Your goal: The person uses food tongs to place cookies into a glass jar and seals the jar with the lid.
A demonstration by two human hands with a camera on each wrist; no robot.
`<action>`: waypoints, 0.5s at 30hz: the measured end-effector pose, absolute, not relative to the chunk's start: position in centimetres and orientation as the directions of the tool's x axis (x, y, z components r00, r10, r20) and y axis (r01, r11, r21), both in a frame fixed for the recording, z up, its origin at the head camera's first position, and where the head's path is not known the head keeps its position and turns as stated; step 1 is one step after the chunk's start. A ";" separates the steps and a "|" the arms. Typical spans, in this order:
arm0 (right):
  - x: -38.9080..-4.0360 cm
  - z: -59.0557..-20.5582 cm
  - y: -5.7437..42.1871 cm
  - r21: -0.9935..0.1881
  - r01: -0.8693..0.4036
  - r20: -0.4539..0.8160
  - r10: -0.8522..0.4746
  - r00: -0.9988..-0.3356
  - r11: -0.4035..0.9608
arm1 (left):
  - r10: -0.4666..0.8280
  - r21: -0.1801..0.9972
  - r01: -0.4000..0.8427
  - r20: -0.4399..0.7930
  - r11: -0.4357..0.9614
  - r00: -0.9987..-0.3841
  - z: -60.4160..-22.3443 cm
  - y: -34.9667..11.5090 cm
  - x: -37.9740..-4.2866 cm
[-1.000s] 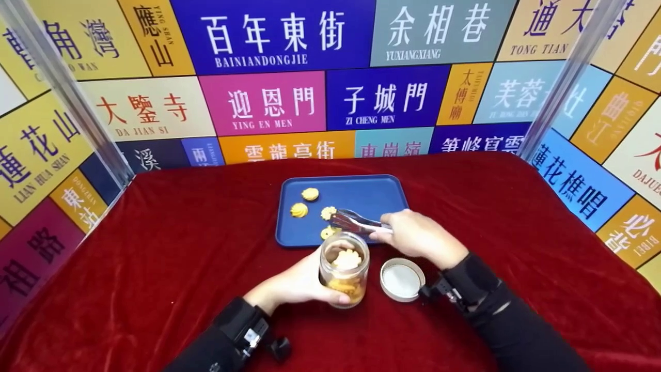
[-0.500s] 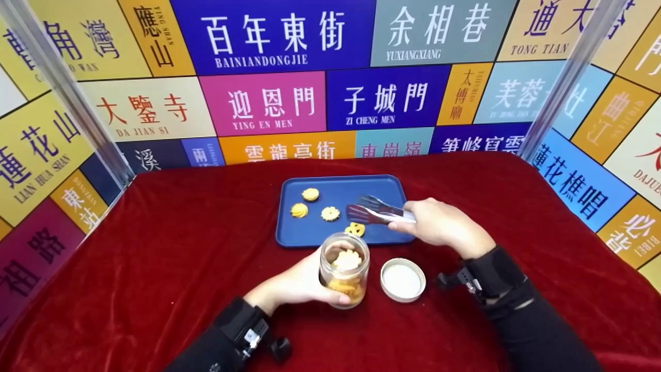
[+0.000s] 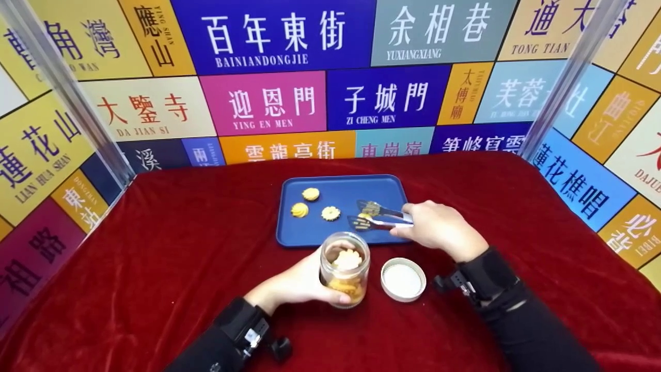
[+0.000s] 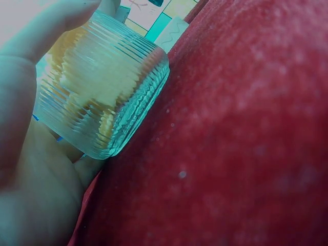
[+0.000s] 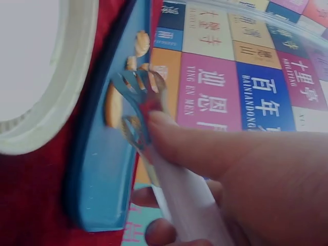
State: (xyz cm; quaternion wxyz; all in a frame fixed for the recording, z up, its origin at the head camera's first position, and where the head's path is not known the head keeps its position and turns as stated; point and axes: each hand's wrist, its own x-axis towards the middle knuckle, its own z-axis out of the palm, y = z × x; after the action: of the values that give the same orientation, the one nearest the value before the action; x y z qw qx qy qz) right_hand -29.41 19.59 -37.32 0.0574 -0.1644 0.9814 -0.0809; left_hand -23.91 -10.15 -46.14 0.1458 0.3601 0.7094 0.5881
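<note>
Judging this the pickup step, we find right hand [image 3: 439, 226] pinching slotted silver metal tongs [image 3: 384, 224] over small yellow cookie [image 3: 365, 216], toward blue rectangular tray [image 3: 377, 186]'s near-right corner; left hand [image 3: 299, 281] wraps clear cylindrical glass jar [image 3: 363, 276]. Next calls for squeezing.

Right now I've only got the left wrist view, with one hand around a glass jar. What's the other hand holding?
Observer: The right hand grips a pair of tongs, their ends over the blue tray.
Operator: Is anything on the tray clear of those tongs?
Observer: Yes, three cookies lie on its left half. Another shows at the tongs' ends, though I can't tell whether they grip it.
Operator: And is the jar open at the top?
Observer: It is; the head view looks straight into its uncovered mouth, and the lid lies inside-up on the red cloth, to the jar's right.
</note>
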 end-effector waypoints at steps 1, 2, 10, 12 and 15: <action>-29.5 -37.5 19.6 -0.175 -0.312 -0.072 -0.328 -0.942 0.934 | 0.683 0.939 0.340 0.217 0.049 -0.697 -46.1 -10.2 -23.9; -29.6 -37.7 19.6 -0.171 -0.317 -0.052 -0.330 -0.942 0.933 | 0.683 0.939 0.341 0.219 0.048 -0.697 -46.2 -10.2 -23.9; -29.4 -38.8 19.0 -0.205 -0.400 0.084 -0.391 -0.917 0.893 | 0.682 0.939 0.339 0.214 0.053 -0.700 -46.0 -10.2 -23.9; -29.6 -38.8 18.8 -0.246 -0.385 0.056 -0.384 -0.922 0.889 | 0.682 0.940 0.338 0.212 0.055 -0.700 -46.1 -10.2 -23.9; -30.0 -38.8 18.9 -0.297 -0.342 0.033 -0.348 -0.937 0.892 | 0.684 0.940 0.338 0.212 0.052 -0.697 -46.2 -10.2 -24.0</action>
State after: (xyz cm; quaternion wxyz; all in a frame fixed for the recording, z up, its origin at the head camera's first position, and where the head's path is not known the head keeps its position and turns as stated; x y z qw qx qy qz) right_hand -29.95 18.86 -38.80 0.0107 -0.1773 0.9724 -0.1510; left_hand -23.97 -10.16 -46.18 0.1478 0.3598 0.7101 0.5869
